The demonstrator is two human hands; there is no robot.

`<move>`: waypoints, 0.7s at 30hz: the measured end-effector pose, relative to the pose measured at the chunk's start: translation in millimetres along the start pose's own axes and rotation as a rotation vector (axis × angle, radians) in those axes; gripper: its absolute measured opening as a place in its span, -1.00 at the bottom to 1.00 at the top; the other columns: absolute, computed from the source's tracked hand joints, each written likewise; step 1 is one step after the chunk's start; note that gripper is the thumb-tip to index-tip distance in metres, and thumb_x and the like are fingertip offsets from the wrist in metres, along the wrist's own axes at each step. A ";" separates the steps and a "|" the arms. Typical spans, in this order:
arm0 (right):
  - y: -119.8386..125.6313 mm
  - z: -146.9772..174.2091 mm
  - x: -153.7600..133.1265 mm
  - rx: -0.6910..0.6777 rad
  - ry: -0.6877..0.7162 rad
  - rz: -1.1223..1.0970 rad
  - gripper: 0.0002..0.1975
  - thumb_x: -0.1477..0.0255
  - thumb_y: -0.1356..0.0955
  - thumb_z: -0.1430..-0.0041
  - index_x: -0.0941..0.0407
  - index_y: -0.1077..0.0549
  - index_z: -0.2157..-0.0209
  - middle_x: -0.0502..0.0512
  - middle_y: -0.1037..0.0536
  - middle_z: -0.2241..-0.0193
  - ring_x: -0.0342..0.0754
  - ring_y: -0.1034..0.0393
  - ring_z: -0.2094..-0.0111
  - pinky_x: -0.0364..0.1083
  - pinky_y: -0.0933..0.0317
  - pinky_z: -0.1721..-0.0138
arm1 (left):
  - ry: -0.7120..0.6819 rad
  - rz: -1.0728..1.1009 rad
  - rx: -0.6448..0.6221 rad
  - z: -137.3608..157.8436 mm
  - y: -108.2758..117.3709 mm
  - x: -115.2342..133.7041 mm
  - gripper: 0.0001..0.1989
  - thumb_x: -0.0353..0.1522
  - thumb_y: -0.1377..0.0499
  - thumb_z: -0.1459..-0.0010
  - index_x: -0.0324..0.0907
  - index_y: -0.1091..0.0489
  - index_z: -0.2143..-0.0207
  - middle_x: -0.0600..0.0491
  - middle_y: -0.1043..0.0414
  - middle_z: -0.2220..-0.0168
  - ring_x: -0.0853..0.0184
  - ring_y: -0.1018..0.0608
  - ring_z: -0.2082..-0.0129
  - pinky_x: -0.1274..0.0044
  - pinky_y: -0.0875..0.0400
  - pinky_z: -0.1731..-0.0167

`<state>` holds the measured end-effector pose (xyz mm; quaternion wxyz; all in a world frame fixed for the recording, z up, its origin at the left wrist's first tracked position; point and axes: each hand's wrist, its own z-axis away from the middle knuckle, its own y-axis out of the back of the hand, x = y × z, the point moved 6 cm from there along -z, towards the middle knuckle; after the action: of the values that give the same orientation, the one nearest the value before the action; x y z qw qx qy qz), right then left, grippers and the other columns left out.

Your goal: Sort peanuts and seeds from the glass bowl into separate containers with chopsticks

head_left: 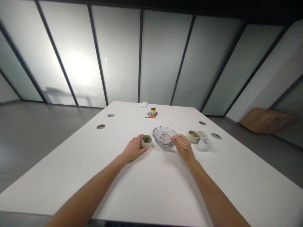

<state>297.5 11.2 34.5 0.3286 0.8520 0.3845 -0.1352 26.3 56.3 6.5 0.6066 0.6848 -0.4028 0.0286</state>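
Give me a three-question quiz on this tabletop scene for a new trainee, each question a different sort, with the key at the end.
1. Multiple choice: what does the right hand hold?
A) a metal spoon
B) a pair of thin, pale, wooden-looking sticks
C) a blue pen

2. True or false: the small, round, beige cup at the left hand stands to the left of the faceted, clear glass bowl.

3. Short answer: what lies just in front of the small yellow toy vehicle?

Key: 1. B; 2. True; 3. An orange, carrot-shaped item with a green end.
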 end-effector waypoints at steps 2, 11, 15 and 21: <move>-0.2 0.3 0.0 0.001 0.010 -0.006 -0.65 0.13 -0.32 -0.44 0.05 -0.57 0.30 0.11 -0.57 0.34 0.01 -0.47 0.32 -0.02 -0.39 0.24 | 0.003 0.003 0.006 0.0 -0.1 -0.8 -0.42 -0.16 -0.29 -0.24 -0.12 -0.27 -0.24 -0.16 -0.50 -0.12 -0.06 -0.53 -0.08 0.20 -0.44 -0.07; -5.5 0.5 -2.0 -0.039 0.031 -0.041 -0.69 0.15 -0.34 -0.43 0.04 -0.57 0.30 0.10 -0.59 0.34 0.02 -0.49 0.31 -0.01 -0.41 0.22 | -0.006 0.021 0.023 0.4 0.7 -0.6 -0.43 -0.16 -0.29 -0.23 -0.09 -0.29 -0.24 -0.14 -0.51 -0.11 -0.04 -0.54 -0.08 0.22 -0.45 -0.05; -6.4 0.0 -3.6 -0.049 0.035 -0.046 -0.69 0.16 -0.34 -0.43 0.04 -0.58 0.31 0.10 -0.60 0.32 0.02 -0.50 0.28 -0.01 -0.41 0.20 | 0.001 0.014 0.021 0.5 0.6 -0.9 -0.41 -0.16 -0.29 -0.23 -0.10 -0.28 -0.25 -0.15 -0.51 -0.11 -0.05 -0.54 -0.08 0.21 -0.45 -0.05; -2.5 -0.8 -2.4 -0.015 0.024 -0.029 -0.69 0.15 -0.34 -0.42 0.05 -0.58 0.31 0.10 -0.59 0.34 0.01 -0.49 0.31 -0.01 -0.41 0.23 | -0.001 0.016 0.025 0.3 0.5 -1.4 -0.42 -0.16 -0.30 -0.22 -0.10 -0.29 -0.24 -0.14 -0.51 -0.12 -0.05 -0.54 -0.09 0.22 -0.45 -0.05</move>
<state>294.0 11.6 35.1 0.3284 0.8453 0.4020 -0.1266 24.9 56.8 6.1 0.5974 0.6893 -0.4081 0.0381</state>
